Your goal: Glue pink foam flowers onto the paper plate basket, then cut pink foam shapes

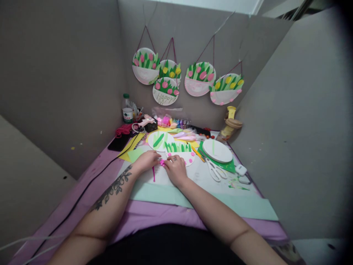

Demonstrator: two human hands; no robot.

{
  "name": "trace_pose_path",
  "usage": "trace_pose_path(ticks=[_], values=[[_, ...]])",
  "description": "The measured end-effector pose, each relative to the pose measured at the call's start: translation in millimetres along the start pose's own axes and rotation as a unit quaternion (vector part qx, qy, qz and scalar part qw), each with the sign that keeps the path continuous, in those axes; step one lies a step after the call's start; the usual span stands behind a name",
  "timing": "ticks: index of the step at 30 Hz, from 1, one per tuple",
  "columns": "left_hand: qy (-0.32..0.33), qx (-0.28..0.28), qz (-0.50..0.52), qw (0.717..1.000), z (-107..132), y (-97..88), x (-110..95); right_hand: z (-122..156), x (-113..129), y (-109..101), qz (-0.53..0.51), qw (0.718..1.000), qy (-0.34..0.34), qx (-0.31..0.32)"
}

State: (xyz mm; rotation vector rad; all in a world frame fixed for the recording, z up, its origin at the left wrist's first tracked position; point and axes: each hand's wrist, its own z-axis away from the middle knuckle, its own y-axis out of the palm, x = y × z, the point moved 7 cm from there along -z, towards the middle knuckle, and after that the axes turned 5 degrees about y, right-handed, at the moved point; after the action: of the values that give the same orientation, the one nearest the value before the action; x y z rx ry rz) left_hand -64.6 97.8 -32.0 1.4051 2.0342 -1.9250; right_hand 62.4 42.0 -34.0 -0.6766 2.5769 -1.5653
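Grey cardboard walls enclose a purple-covered table [154, 217] where, at frame centre, the left hand [147, 160] and right hand [175, 170] meet, fingertips narrowed onto a small pink piece [162, 162], just below a half paper plate [185, 157] holding green paper leaves [178, 147].

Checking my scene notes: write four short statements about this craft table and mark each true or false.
The left hand and right hand meet at a small pink piece. True.
The right hand holds the scissors. False: they lie on the table, right of it.
Five decorated plates hang on the wall. True.
The black phone lies beside the scissors. False: it lies far left of them.
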Motion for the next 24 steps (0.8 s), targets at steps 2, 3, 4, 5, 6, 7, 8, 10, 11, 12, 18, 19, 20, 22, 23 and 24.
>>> trace_pose_path(ticks=[2,3,4,5,6,7,8,10,11,12,18,19,20,22,23,24], values=[[0.003,0.009,-0.017,1.0,-0.2,0.7,-0.7,0.7,-0.6,0.5,-0.005,1.0,0.006,0.005],[0.004,0.014,-0.026,1.0,-0.3,1.0,-1.4,0.8,-0.9,0.7,-0.007,1.0,0.01,0.008],[0.006,0.02,-0.035,0.999,-0.3,1.3,-2.5,0.7,-1.2,0.9,-0.008,1.0,0.014,0.012],[0.009,0.027,-0.044,0.999,-0.4,1.8,-4.0,0.3,-1.6,1.3,-0.008,1.0,0.018,0.017],[0.012,0.035,-0.052,0.998,-0.4,2.3,-5.7,-0.2,-2.0,1.6,-0.006,1.0,0.022,0.021],[0.015,0.043,-0.06,0.997,-0.3,3.0,-7.6,-0.8,-2.4,2.1,-0.004,0.999,0.026,0.026],[0.018,0.051,-0.068,0.996,-0.3,3.8,-9.5,-1.5,-2.9,2.6,-0.003,0.999,0.029,0.031],[0.024,0.066,-0.082,0.994,-0.2,5.3,-12.8,-2.5,-3.8,3.4,-0.001,0.999,0.033,0.039],[0.027,0.072,-0.088,0.993,-0.1,6.1,-14.0,-2.9,-4.3,3.8,0.0,0.999,0.035,0.041],[0.029,0.077,-0.094,0.992,-0.1,6.7,-14.7,-3.1,-4.7,4.0,0.0,0.998,0.037,0.042],[0.035,0.088,-0.117,0.989,-1.0,9.1,-15.9,-4.9,-4.7,4.9,-0.002,0.998,0.043,0.04],[0.035,0.088,-0.119,0.988,-1.2,9.3,-16.0,-5.4,-4.6,5.2,-0.002,0.998,0.045,0.041],[0.035,0.088,-0.121,0.988,-1.3,9.6,-16.1,-5.9,-4.6,5.7,-0.003,0.998,0.046,0.043],[0.034,0.088,-0.124,0.988,-1.3,10.3,-15.9,-6.7,-5.2,6.4,-0.005,0.998,0.049,0.048],[0.031,0.087,-0.126,0.988,-1.3,10.4,-15.4,-6.9,-6.0,6.4,-0.008,0.997,0.05,0.05],[0.029,0.086,-0.127,0.988,-1.3,10.4,-14.6,-6.8,-7.2,6.1,-0.013,0.997,0.053,0.051]])
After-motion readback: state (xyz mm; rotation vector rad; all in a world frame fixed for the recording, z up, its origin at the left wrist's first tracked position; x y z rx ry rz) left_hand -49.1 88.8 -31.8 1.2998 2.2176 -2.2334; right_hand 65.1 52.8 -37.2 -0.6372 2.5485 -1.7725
